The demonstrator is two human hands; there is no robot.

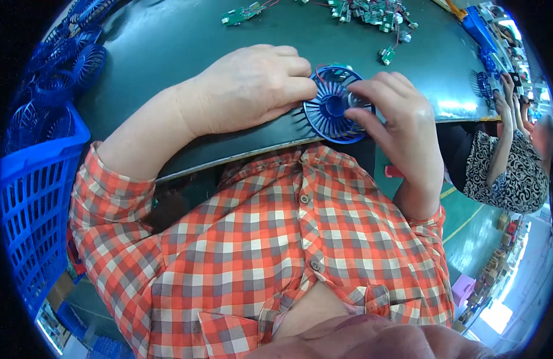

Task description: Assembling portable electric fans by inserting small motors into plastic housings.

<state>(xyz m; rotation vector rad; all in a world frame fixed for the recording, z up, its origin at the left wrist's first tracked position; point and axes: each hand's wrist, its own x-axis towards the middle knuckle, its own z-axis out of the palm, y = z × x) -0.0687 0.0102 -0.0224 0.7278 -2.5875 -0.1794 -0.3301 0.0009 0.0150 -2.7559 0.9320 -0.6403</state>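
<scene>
At the table's near edge lies a round blue fan grille (341,133), its slatted bowl turned upward around a solid blue hub. My left hand (255,90) is closed at the grille's left side, fingertips pressed to its rim beside a red wire. Part of a green circuit board shows behind the far rim. Over the right part of the grille, my right hand (402,113) pinches a small shiny silver cylinder, apparently a motor (357,100), between thumb and fingers, next to the hub.
Several green circuit boards with wires (378,15) are heaped at the far side of the dark green table (163,48). A single board (386,55) lies nearer. On the left, a blue plastic crate (34,197) is piled with blue grilles. To the right a person (510,161) works at the table.
</scene>
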